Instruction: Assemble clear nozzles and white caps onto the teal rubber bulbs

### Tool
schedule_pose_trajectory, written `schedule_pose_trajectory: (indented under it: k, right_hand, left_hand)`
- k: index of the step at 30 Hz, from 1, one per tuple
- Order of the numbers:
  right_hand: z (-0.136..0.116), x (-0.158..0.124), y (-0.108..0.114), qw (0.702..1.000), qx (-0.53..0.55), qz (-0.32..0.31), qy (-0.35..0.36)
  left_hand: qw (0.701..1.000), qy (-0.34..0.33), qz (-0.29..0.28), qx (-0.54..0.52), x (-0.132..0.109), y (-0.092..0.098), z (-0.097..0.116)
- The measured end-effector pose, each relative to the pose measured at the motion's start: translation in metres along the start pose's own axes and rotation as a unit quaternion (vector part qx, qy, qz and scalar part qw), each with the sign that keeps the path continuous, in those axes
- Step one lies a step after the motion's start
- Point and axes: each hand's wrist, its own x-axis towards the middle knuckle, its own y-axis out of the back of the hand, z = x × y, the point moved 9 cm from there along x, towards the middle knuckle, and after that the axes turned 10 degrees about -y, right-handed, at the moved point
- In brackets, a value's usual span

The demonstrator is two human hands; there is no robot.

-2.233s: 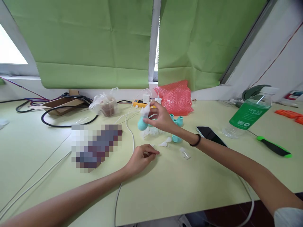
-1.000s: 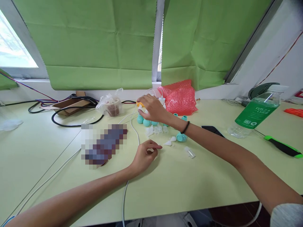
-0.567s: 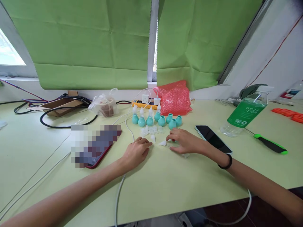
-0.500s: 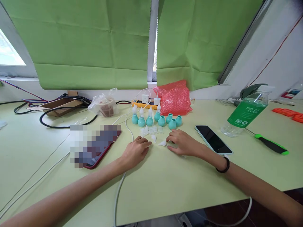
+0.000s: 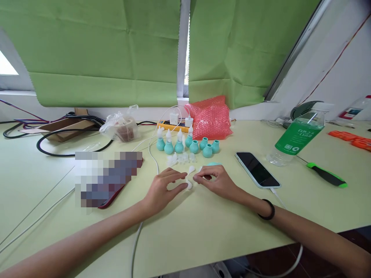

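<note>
My left hand (image 5: 165, 189) has its thumb and index finger curved around a small white tip (image 5: 189, 185), which sits at their ends. Opposite it, my right hand (image 5: 216, 179) is closed in a pinch. What the right fingers hold, if anything, is hidden. A teal shape (image 5: 214, 164) shows just behind that hand; whether it is held or lies on the table I cannot tell. Loose white tips lie close by, one (image 5: 191, 169) between the hands. Behind are several teal bulbs (image 5: 207, 151), some bearing white tips (image 5: 168, 135), and small clear-white pieces (image 5: 183, 157).
A phone (image 5: 257, 170) lies on the right, before a tilted green-labelled bottle (image 5: 300, 135) and a screwdriver (image 5: 327, 175). Another phone (image 5: 111, 199), blurred, lies left. Red bubble wrap (image 5: 211, 119), a power strip (image 5: 165, 125) and cables stand along the back.
My left hand has opened its thumb from its fingers and now has a white tip at them. My right hand has drawn its fingers together; the teal shape behind it has come into view.
</note>
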Motion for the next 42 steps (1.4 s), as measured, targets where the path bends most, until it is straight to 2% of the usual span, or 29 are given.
schedule_pose_trajectory:
  k: [3, 6, 15, 17, 20, 22, 25, 29, 32, 34, 36, 39, 40, 42]
  right_hand:
    - [0.004, -0.005, -0.016, 0.994, 0.077, -0.052, -0.066]
    - [0.01, -0.007, -0.024, 0.983, 0.12, -0.082, -0.112]
    - [0.014, -0.009, -0.032, 0.981, 0.105, -0.112, -0.119]
    - [0.01, -0.005, -0.022, 0.988, 0.065, -0.095, -0.106]
    - [-0.004, 0.006, 0.018, 0.997, -0.061, -0.008, -0.044]
    - [-0.01, 0.012, 0.042, 0.982, -0.187, 0.028, -0.013]
    - [0.006, 0.015, 0.05, 0.948, -0.311, -0.056, -0.044]
    - [0.029, 0.005, 0.035, 0.917, -0.356, -0.173, -0.06]
    - [0.033, -0.003, 0.019, 0.915, -0.325, -0.233, -0.053]
    - [0.027, -0.005, 0.011, 0.923, -0.291, -0.249, -0.036]
    - [0.016, -0.003, 0.006, 0.946, -0.231, -0.226, -0.025]
    - [0.007, 0.002, 0.001, 0.986, -0.047, -0.15, -0.05]
    - [0.008, 0.002, -0.003, 0.988, 0.03, -0.133, -0.072]
    - [0.014, 0.0, -0.015, 0.97, 0.169, -0.124, -0.122]
  left_hand:
    - [0.996, 0.062, 0.007, -0.062, -0.004, -0.004, 0.001]
    - [0.992, 0.095, -0.003, -0.085, -0.007, -0.009, 0.001]
    - [0.982, 0.119, 0.007, -0.144, -0.01, -0.013, -0.003]
    - [0.971, 0.163, 0.032, -0.172, -0.013, -0.013, -0.013]
    - [0.936, 0.257, 0.069, -0.231, -0.022, -0.015, -0.032]
    - [0.909, 0.301, 0.087, -0.274, -0.027, -0.017, -0.041]
    - [0.886, 0.326, 0.099, -0.315, -0.028, -0.019, -0.048]
    - [0.902, 0.315, 0.092, -0.281, -0.028, -0.016, -0.049]
    - [0.917, 0.299, 0.089, -0.249, -0.027, -0.013, -0.048]
    - [0.922, 0.29, 0.087, -0.24, -0.026, -0.013, -0.046]
    - [0.924, 0.283, 0.088, -0.24, -0.025, -0.012, -0.043]
    - [0.921, 0.282, 0.101, -0.249, -0.024, -0.01, -0.041]
    - [0.918, 0.285, 0.108, -0.252, -0.024, -0.01, -0.04]
    - [0.915, 0.285, 0.118, -0.259, -0.024, -0.008, -0.039]
